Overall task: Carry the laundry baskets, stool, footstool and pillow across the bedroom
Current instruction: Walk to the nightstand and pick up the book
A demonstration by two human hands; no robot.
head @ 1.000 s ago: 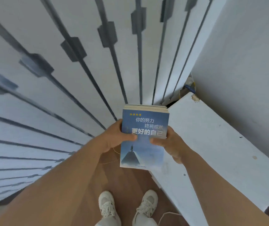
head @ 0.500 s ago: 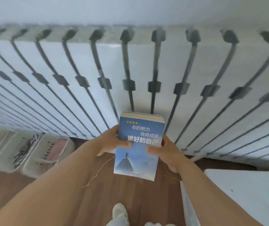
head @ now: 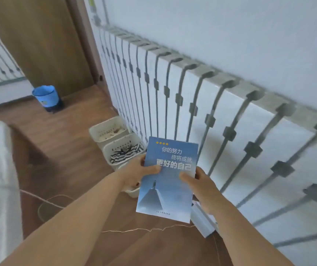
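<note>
At frame centre a book (head: 168, 179) sits between the left hand (head: 138, 172) and right hand (head: 201, 186), with two laundry baskets (head: 122, 145) just upper left of it against the radiator (head: 230, 121), and a bucket (head: 46, 96) farther upper left.

Both hands grip blue book (head: 168, 179): left hand (head: 137, 172) on left edge, right hand (head: 201, 186) on right; two cream laundry baskets (head: 122, 148) on wood floor (head: 73, 150) beside white radiator (head: 201, 116); blue bucket (head: 46, 96) farther off
</note>
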